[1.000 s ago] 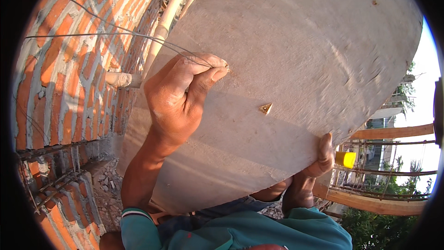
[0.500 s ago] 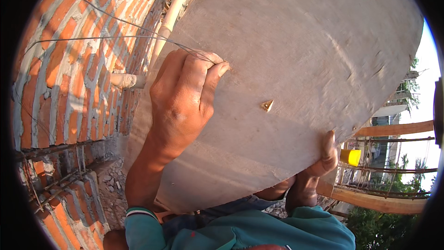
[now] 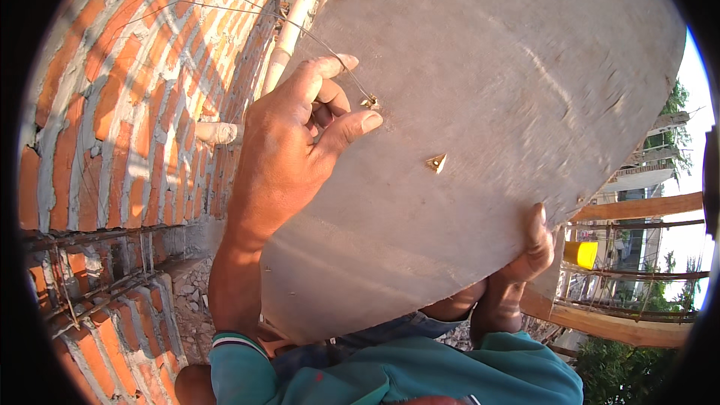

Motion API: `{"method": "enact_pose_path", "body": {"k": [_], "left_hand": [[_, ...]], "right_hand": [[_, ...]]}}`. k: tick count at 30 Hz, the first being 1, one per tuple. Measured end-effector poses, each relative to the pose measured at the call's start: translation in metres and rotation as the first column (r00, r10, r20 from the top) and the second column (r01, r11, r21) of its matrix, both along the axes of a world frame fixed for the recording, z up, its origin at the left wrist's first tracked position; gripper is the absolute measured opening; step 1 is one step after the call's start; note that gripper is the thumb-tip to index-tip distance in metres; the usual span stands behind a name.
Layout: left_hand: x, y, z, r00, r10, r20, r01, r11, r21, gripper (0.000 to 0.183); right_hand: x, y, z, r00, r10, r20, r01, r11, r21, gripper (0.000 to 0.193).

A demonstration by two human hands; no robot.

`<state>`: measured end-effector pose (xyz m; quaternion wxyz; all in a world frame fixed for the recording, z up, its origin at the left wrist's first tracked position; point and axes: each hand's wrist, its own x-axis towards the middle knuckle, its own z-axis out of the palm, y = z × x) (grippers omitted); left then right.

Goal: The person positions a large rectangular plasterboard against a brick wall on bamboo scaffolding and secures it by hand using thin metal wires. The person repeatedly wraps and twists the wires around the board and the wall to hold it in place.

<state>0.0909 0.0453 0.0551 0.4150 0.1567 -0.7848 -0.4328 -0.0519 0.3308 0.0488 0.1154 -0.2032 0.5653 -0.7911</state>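
A large grey board (image 3: 480, 82), probably plywood, lies tilted in front of my body. Thin wire (image 3: 319, 39) runs from the brick wall side to a small ragged hole (image 3: 370, 102) in its surface. My left hand (image 3: 277, 146) hovers over the board, thumb and forefinger spread on either side of the wire's end. The wire crosses by the forefinger's tip; whether they touch I cannot tell. At the board's near right edge, my right hand (image 3: 529, 251) grips it, thumb on top and the other fingers hidden beneath. Another hole (image 3: 436, 163), roughly triangular, is nearer to me.
An orange brick wall (image 3: 112, 120) rises on the left, with bamboo poles (image 3: 300, 19) between it and the board. Rubble (image 3: 193, 292) lies below. To the right are wooden beams (image 3: 615, 322), steel bars (image 3: 637, 274) and a yellow container (image 3: 581, 254).
My left thumb and forefinger have opened from their pinch on the wire, uncovering its end at the hole. My right hand keeps its hold on the board.
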Motion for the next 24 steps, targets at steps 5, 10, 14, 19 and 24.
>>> {"method": "enact_pose_path", "body": {"k": [5,10,14,19,24], "left_hand": [[-0.002,-0.013,-0.004,0.931,0.023,-0.364,0.158,0.874,0.459,0.062],[-0.015,-0.020,-0.003,0.774,-0.062,-0.630,0.363,0.858,0.362,0.041],[-0.023,-0.005,-0.004,0.882,0.018,-0.470,0.113,0.962,0.250,0.016],[-0.009,0.002,-0.009,0.965,-0.013,-0.261,0.054,0.987,0.151,0.012],[0.022,-0.005,-0.007,0.869,-0.014,-0.495,0.272,0.850,0.452,0.066]], "right_hand": [[0.002,-0.002,-0.001,0.953,-0.130,-0.273,0.177,0.971,0.158,0.035],[0.005,-0.004,-0.001,0.971,-0.088,-0.221,0.106,0.992,0.069,0.035],[0.006,-0.005,-0.004,0.916,-0.184,-0.357,0.243,0.962,0.127,0.031],[0.010,-0.013,0.003,0.849,-0.133,-0.512,0.245,0.956,0.158,0.029],[0.026,-0.039,0.022,0.900,-0.111,-0.421,0.143,0.989,0.045,0.032]]}}
